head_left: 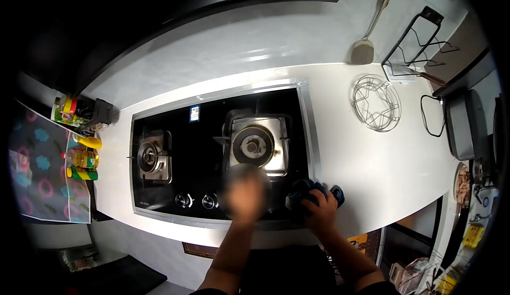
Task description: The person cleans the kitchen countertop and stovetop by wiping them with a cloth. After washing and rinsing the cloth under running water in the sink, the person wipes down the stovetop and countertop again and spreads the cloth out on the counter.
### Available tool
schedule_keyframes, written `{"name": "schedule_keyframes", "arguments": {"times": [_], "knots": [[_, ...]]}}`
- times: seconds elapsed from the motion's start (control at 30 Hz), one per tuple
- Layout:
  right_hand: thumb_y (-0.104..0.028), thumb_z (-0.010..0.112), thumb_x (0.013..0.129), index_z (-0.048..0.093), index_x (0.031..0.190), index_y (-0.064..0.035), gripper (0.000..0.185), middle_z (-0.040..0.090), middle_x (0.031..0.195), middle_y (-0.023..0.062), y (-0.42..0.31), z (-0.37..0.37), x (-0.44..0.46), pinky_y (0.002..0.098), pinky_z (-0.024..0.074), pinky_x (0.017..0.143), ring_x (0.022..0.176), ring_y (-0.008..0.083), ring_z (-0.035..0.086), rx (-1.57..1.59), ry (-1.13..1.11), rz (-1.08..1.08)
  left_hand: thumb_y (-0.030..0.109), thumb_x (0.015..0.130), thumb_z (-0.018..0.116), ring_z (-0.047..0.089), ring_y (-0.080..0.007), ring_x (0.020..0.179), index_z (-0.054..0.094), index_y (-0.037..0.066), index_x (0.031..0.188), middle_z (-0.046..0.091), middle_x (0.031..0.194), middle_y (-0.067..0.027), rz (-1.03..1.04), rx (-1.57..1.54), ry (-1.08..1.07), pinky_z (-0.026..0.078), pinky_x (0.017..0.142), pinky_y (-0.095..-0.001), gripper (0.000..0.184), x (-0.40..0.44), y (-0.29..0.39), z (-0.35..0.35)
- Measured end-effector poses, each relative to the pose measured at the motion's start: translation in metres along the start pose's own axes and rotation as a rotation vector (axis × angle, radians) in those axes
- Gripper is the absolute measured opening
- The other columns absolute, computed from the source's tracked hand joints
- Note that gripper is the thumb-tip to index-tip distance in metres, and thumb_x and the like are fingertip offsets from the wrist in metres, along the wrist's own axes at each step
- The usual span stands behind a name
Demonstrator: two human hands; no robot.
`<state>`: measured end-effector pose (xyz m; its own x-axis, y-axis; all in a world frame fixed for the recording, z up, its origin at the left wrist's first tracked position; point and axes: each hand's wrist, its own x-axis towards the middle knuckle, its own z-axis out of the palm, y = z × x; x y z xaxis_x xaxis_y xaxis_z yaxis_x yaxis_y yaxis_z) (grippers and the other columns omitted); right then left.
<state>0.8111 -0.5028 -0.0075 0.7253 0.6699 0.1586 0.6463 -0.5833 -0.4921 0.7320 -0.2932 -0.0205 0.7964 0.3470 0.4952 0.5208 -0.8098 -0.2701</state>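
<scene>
A black glass gas hob (199, 135) with two burners is set in the white counter. My left hand (247, 194) is over the hob's front part, just below the right burner (253, 146); it is smeared by motion, and a round greyish blur surrounds it that I cannot make out. My right hand (321, 207) grips a dark blue cloth (305, 193) at the hob's front right corner, with its fingers bent over the cloth. Two control knobs (209, 201) show to the left of my left hand.
A wire rack (376, 103) lies on the counter (356, 157) at the right. A spatula (363, 52) hangs on the wall beside a black metal rack (411, 43). Bottles (82, 158) stand at the far left. A dark appliance (461, 125) is at the right edge.
</scene>
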Motion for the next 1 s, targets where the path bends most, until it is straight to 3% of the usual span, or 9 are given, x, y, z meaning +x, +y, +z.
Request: {"name": "schedule_keyframes", "arguments": {"times": [0.1, 0.2, 0.33, 0.4, 0.53, 0.67, 0.8, 0.9, 1.0], "knots": [[-0.016, 0.077, 0.058, 0.069, 0.088, -0.0227, 0.032, 0.055, 0.114, 0.0035, 0.001, -0.003, -0.009, 0.0503, 0.039, 0.089, 0.109, 0.0383, 0.048, -0.012, -0.015, 0.006, 0.017, 0.082, 0.05, 0.05, -0.0186, 0.055, 0.061, 0.01, 0.101, 0.058, 0.083, -0.0104, -0.005, 0.019, 0.011, 0.039, 0.043, -0.0329, 0.022, -0.018, 0.006, 0.016], [-0.017, 0.078, 0.056, 0.069, 0.089, -0.0225, 0.035, 0.055, 0.113, 0.004, -0.001, -0.006, -0.015, 0.0502, 0.0393, 0.089, 0.108, 0.0376, 0.049, -0.012, -0.014, 0.014, 0.019, 0.086, 0.048, 0.057, -0.0214, 0.069, 0.058, 0.007, 0.111, 0.06, 0.096, -0.012, 0.163, 0.497, -0.084, 0.047, 0.053, -0.0341, 0.029, -0.051, 0.001, 0.065], [-0.016, 0.079, 0.054, 0.068, 0.091, -0.0194, 0.039, 0.056, 0.111, 0.0081, 0.017, -0.002, -0.009, 0.0493, 0.0416, 0.086, 0.105, 0.0349, 0.052, 0.046, 0.067, 0.016, 0.018, 0.088, 0.047, 0.06, -0.023, 0.083, 0.056, 0.003, 0.113, 0.06, 0.106, -0.0119, 0.037, -0.011, -0.197, 0.051, 0.062, -0.0345, 0.03, -0.044, 0.004, 0.04], [-0.018, 0.078, 0.055, 0.068, 0.089, -0.0184, 0.036, 0.057, 0.111, 0.0079, 0.039, 0.003, 0.011, 0.046, 0.0455, 0.078, 0.097, 0.0337, 0.055, 0.033, 0.201, -0.029, 0.017, 0.086, 0.047, 0.061, -0.0235, 0.083, 0.057, 0.003, 0.111, 0.06, 0.105, -0.0131, 0.093, -0.028, -0.126, 0.05, 0.06, -0.0349, 0.03, -0.063, 0.003, 0.056], [-0.008, 0.07, 0.063, 0.068, 0.097, -0.0124, 0.035, 0.057, 0.115, 0.0161, 0.079, 0.001, 0.096, 0.039, 0.0435, 0.094, 0.109, 0.0351, 0.053, 0.226, 0.247, 0.254, 0.016, 0.084, 0.047, 0.061, -0.0239, 0.076, 0.059, 0.002, 0.102, 0.061, 0.094, -0.0138, 0.127, -0.127, -0.298, 0.05, 0.055, -0.0361, 0.026, -0.02, 0.009, 0.004], [-0.01, 0.069, 0.067, 0.068, 0.099, -0.0107, 0.032, 0.059, 0.111, 0.0158, 0.073, -0.005, 0.219, 0.0359, 0.0445, 0.092, 0.108, 0.0318, 0.055, 0.236, 0.313, -0.018, 0.02, 0.084, 0.05, 0.059, -0.0226, 0.067, 0.062, 0.004, 0.094, 0.061, 0.085, -0.0122, 0.045, -0.201, -0.174, 0.047, 0.049, -0.0365, 0.023, -0.038, 0.024, 0.029], [-0.018, 0.071, 0.065, 0.07, 0.1, -0.0195, 0.035, 0.058, 0.115, 0.01, 0.033, 0.009, 0.314, 0.0367, 0.0492, 0.082, 0.096, 0.031, 0.06, 0.019, 0.16, -0.075, 0.021, 0.084, 0.051, 0.059, -0.0211, 0.063, 0.064, 0.006, 0.086, 0.061, 0.078, -0.0099, 0.023, -0.119, -0.174, 0.045, 0.046, -0.0359, 0.02, -0.042, 0.017, 0.04], [-0.021, 0.072, 0.066, 0.07, 0.101, -0.0197, 0.035, 0.058, 0.117, 0.0098, 0.027, 0.028, 0.349, 0.0364, 0.0493, 0.084, 0.098, 0.0301, 0.06, 0.062, 0.057, 0.072, 0.022, 0.083, 0.052, 0.057, -0.0193, 0.057, 0.063, 0.008, 0.075, 0.059, 0.067, -0.0054, -0.033, -0.426, -0.643, 0.044, 0.045, -0.0354, 0.019, 0.0, -0.011, -0.004], [-0.021, 0.073, 0.063, 0.069, 0.102, -0.0172, 0.039, 0.056, 0.118, 0.0141, 0.041, 0.061, 0.346, 0.0346, 0.0481, 0.087, 0.1, 0.0301, 0.059, 0.059, 0.0, 0.011, 0.031, 0.083, 0.055, 0.056, -0.0208, 0.054, 0.062, 0.007, 0.069, 0.057, 0.061, -0.0047, -0.117, -0.6, -0.418, 0.044, 0.047, -0.0373, 0.028, -0.003, -0.003, 0.0]]}}
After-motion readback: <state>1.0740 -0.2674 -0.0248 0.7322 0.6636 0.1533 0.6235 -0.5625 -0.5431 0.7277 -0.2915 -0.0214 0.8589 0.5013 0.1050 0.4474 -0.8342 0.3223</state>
